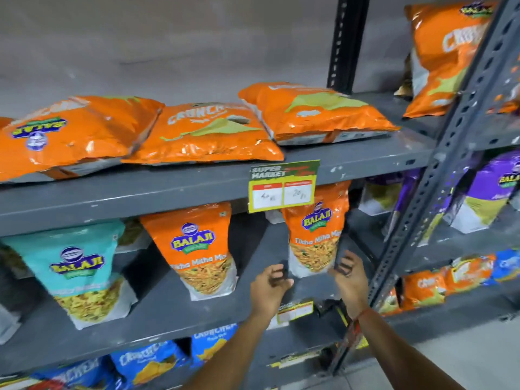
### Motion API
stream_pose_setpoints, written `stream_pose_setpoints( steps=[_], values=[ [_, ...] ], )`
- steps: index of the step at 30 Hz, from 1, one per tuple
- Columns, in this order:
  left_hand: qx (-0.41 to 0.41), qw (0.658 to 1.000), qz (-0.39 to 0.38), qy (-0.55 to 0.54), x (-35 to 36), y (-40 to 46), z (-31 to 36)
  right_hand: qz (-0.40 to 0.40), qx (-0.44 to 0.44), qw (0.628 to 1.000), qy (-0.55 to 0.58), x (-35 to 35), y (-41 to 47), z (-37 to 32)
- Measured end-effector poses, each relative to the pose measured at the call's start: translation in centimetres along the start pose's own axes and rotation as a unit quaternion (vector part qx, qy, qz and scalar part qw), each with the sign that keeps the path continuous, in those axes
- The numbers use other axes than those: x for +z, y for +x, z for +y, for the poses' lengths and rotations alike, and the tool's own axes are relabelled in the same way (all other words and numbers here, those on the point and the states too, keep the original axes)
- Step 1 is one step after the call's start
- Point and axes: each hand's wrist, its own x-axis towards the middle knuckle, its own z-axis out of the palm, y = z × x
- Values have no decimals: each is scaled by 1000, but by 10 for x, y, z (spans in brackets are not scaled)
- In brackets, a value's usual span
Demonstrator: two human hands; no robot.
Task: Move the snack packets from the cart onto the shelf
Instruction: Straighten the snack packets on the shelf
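An orange Balaji snack packet (316, 235) stands upright on the middle grey shelf (174, 311), at its right end. My left hand (268, 288) and my right hand (350, 277) hover on either side of its lower part, fingers spread, neither gripping it. A second orange packet (197, 249) and a teal packet (76, 271) stand further left on the same shelf. Three orange Cruncher bags (202, 133) lie flat on the shelf above. The cart is out of view.
A yellow price tag (282, 190) hangs from the upper shelf edge above the packet. A slotted grey upright (433, 175) stands right of my hands. Beyond it are purple packets (486, 192) and small orange bags (425, 288). Blue Cruncher bags (146, 361) fill the shelf below.
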Motion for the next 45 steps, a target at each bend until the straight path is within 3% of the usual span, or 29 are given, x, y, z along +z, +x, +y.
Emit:
stream_pose_setpoints(
  steps=[7, 18, 23, 28, 31, 37, 41, 45],
  values=[
    [-40, 999, -23, -24, 45, 31, 5, -261, 73, 963, 13, -9, 67, 26],
    [-10, 1000, 27, 13, 37, 29, -13, -257, 12, 966, -9, 4, 60, 42],
    [-7, 999, 31, -5, 20, 10, -6, -190, -22, 981, 21, 15, 40, 40],
    [-2, 997, 78, -29, -42, -28, -6, 72, -4, 997, -15, 46, -24, 29],
    [13, 990, 136, -41, -106, -60, -7, 100, -29, 994, -10, 84, -74, 9],
    [23, 967, 254, -22, -271, -135, -16, -98, -129, 986, 36, 203, -196, -54],
    [16, 943, 334, 5, -379, -174, -31, -279, -194, 940, 29, 282, -278, -82],
    [-27, 918, 395, -1, -463, -196, -60, -418, -182, 890, 19, 346, -331, -95]
  ],
)
